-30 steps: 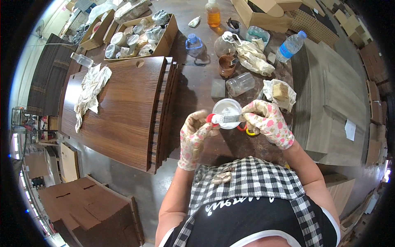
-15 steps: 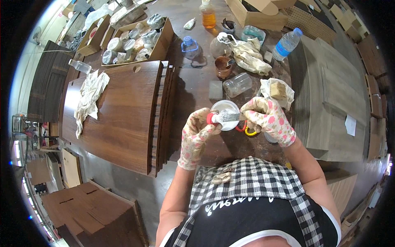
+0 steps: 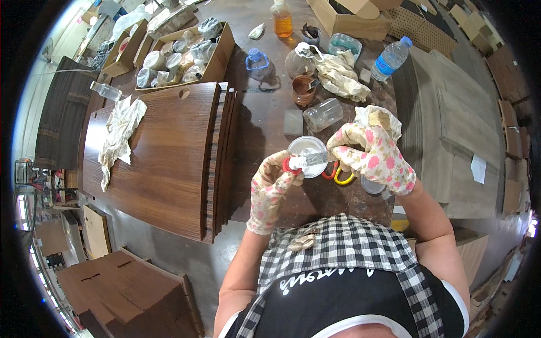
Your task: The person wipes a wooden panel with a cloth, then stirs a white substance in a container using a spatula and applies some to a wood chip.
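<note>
Hands work at the center of a dark table, both in floral-print gloves. Left hand grips a red cap between thumb and fingers; white material shows at its right side. Right hand pinches the right end of a flat blade between thumb and fingertips; the blade extends left toward the white material. Whether blade and material touch cannot be told. Both items are positioned above or just in front of a round white tub, whose rim is partly covered by them. Two loop handles, one red and one yellow, lie beside the tub, near the right hand. A clear round lid lies below the right hand, partly covered. Beyond the tub are a gray block, a clear jar on its side and an open brown jar. A tan block rests on a white cloth behind the right hand. To the left, a second cloth lies across stacked brown panels.
</note>
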A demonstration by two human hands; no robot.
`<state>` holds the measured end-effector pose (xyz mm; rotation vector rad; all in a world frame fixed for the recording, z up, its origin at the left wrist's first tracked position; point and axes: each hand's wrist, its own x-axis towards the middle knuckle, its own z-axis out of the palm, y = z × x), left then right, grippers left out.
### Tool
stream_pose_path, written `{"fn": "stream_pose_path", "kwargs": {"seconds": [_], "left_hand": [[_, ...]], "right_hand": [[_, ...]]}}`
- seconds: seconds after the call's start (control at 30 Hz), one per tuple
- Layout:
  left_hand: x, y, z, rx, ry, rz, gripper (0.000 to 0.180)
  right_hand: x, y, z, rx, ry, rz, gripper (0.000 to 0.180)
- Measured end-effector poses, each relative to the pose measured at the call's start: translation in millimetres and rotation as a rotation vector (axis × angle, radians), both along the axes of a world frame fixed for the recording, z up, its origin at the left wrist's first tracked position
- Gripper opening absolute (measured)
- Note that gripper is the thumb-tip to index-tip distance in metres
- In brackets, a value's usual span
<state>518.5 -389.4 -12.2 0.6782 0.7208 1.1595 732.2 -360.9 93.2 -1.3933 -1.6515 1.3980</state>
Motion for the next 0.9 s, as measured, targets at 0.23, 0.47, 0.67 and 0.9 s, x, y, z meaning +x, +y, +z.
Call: {"fn": "stream_pose_path", "kwargs": {"seconds": [0.23,0.47,0.67,0.9], "left_hand": [[5,1,8,0.015,0.1,0.042,0.031],[14,4,14,0.028,0.198,0.033,0.029],[17,5,15,0.015,0.196,0.022,0.03],[15,4,17,0.035,0.217,0.019,0.032]], "right_hand": [[-2,-1,-1,0.314,-0.118,0.08,0.007],[10,-1,-4,0.288,-0.107,0.062,0.008],[21,-5,-9,-0.141,0.13,-0.096,0.011],[25,-9,-18,-0.153,0.17,-0.173,0.011]]}}
